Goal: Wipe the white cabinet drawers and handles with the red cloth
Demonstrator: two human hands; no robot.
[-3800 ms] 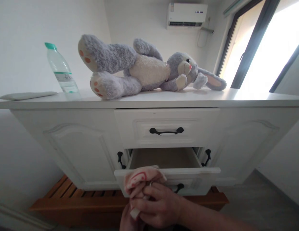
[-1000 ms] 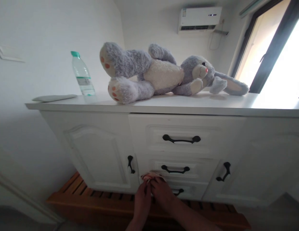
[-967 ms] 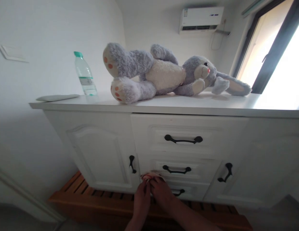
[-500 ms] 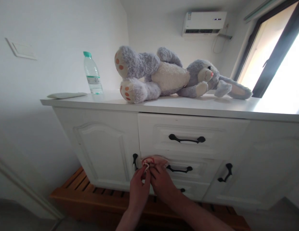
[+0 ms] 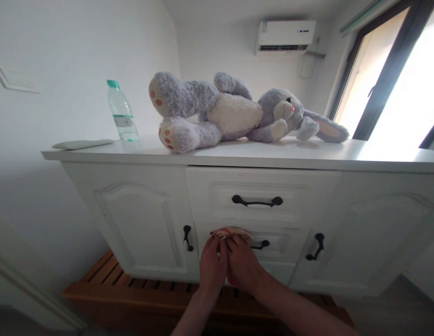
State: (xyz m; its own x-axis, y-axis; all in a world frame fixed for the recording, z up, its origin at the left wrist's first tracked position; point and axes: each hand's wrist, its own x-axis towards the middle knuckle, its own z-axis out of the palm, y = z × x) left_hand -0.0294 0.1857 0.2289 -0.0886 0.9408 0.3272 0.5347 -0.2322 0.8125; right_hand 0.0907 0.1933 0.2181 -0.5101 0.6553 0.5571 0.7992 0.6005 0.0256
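A crumpled pink cloth (image 5: 234, 230) is pinched between my two hands, in front of the middle drawer (image 5: 290, 238). My left hand (image 5: 213, 263) has its fingers closed on the cloth's left part. Right beside it, touching, my right hand (image 5: 244, 263) grips the right part, and a reddish bit shows below between the wrists. The cloth and my right hand cover the left end of the drawer's black handle (image 5: 262, 244); whether the cloth goes round the handle, I cannot tell. The fingertips are partly hidden.
On top of the white cabinet (image 5: 150, 159) lie a grey plush rabbit (image 5: 234, 114) and a flat pale object (image 5: 82, 144), beside an upright plastic bottle (image 5: 122, 114). Black handles stick out from the upper drawer (image 5: 258, 202) and both doors. A slatted wooden bench (image 5: 105, 275) is below.
My hands and the cloth have shifted right along the middle drawer, covering more of its handle. The whole view has turned slightly, so the cabinet appears further left.
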